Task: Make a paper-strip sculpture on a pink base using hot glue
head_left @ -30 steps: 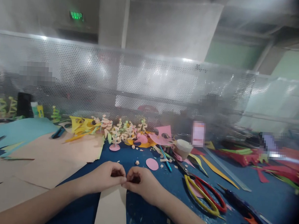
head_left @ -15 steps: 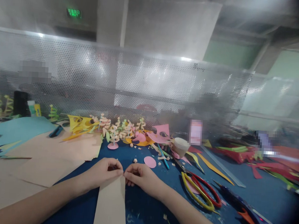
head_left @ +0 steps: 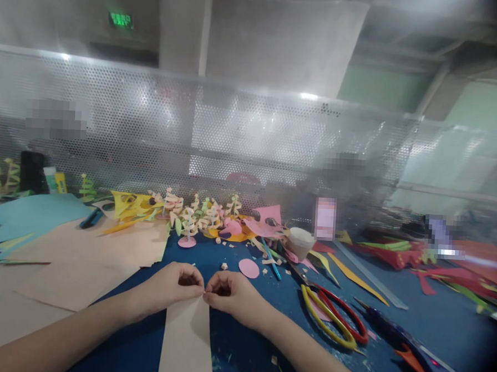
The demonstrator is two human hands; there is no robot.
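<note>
A long cream paper strip (head_left: 187, 344) runs from the bottom edge up to my hands. My left hand (head_left: 180, 285) pinches the strip's upper end between thumb and fingers. Close beside it, my right hand (head_left: 228, 293) is closed with thumb and fingertips together at the strip's top right corner; the fingertips of both hands almost touch. Whatever small piece lies between the fingertips is too small to make out. Just beyond my hands a pink paper circle (head_left: 249, 268) lies flat on the blue table (head_left: 240, 341).
Scissors (head_left: 333, 318) and a glue gun (head_left: 407, 338) lie at the right. Spiral paper trees (head_left: 205, 214), a white cup (head_left: 300, 242) and a blue pen (head_left: 272, 259) stand or lie behind my hands. Large cream sheets (head_left: 86, 261) cover the left side.
The lower part of the strip has shifted slightly right. My right hand has moved slightly left at the fingertips, closer to the left hand's.
</note>
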